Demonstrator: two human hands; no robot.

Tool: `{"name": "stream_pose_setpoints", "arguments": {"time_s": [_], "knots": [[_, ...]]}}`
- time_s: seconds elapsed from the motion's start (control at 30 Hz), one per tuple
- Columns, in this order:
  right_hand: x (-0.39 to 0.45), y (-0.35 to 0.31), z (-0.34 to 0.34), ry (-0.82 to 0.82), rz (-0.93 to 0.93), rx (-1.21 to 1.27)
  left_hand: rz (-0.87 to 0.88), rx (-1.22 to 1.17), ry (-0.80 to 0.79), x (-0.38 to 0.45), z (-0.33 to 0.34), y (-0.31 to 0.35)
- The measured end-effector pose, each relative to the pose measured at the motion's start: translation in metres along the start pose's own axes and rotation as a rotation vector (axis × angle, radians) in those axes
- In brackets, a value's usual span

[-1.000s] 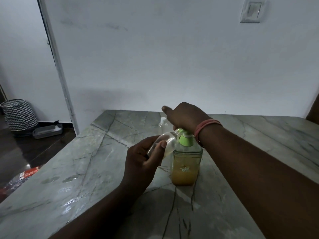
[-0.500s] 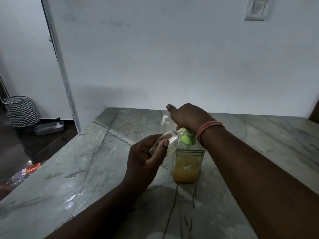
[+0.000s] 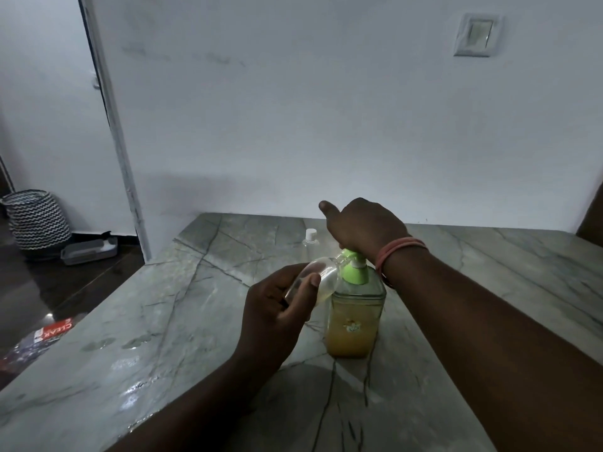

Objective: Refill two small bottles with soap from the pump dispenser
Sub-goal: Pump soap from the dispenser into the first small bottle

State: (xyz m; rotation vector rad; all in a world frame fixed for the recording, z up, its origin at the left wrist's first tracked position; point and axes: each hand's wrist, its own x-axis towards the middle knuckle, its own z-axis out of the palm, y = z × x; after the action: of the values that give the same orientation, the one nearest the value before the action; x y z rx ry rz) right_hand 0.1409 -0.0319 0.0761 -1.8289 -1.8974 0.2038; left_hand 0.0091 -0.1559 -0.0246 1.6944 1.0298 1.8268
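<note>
On the marble table (image 3: 169, 324): scene set against a white wall (image 3: 326, 109); grey-green veined top with wet patches toward the left edge

Pump dispenser (image 3: 354, 318): upright near the table's middle; clear square body, amber soap filling the lower half; green pump head on top, spout turned left

Right hand (image 3: 362, 228): palm down, pressing on the green pump head; forefinger stretched out toward the wall – the other fingers hidden beneath, so curled or straight cannot tell; pink bands (image 3: 399, 249) round the wrist

Left hand (image 3: 280, 308): fingers and thumb wrapped round a small clear bottle (image 3: 321, 280); thumb tip lying across its side

Small clear bottle: held off the table, tilted nearly flat, mouth meeting the pump spout; a little yellowish liquid pooled in its lower side; just left of the dispenser and touching it at the nozzle

Second small bottle (image 3: 310, 239): upright on the table behind the dispenser, white cap on; apart from both hands – partly hidden by the right hand

Wall switch (image 3: 477, 34): high on the wall, upper right

Floor at left: zigzag-patterned basket (image 3: 37, 223) by the doorway; grey tray (image 3: 88, 251) beside it; red-labelled packet (image 3: 52, 331) close to the table edge
</note>
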Motion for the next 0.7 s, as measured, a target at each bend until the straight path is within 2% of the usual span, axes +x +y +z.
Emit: {"name": "stream_pose_setpoints", "arguments": {"time_s": [0.23, 0.43, 0.7], "knots": [[-0.011, -0.007, -0.016, 0.029, -0.071, -0.131, -0.004, 0.026, 0.002, 0.000, -0.001, -0.001], [-0.010, -0.002, -0.004, 0.070, -0.019, -0.045, 0.014, 0.047, -0.017, 0.001, -0.002, -0.005], [-0.018, -0.014, -0.020, 0.064, -0.096, -0.183, 0.011, 0.035, 0.000, 0.000, -0.001, -0.002]]}}
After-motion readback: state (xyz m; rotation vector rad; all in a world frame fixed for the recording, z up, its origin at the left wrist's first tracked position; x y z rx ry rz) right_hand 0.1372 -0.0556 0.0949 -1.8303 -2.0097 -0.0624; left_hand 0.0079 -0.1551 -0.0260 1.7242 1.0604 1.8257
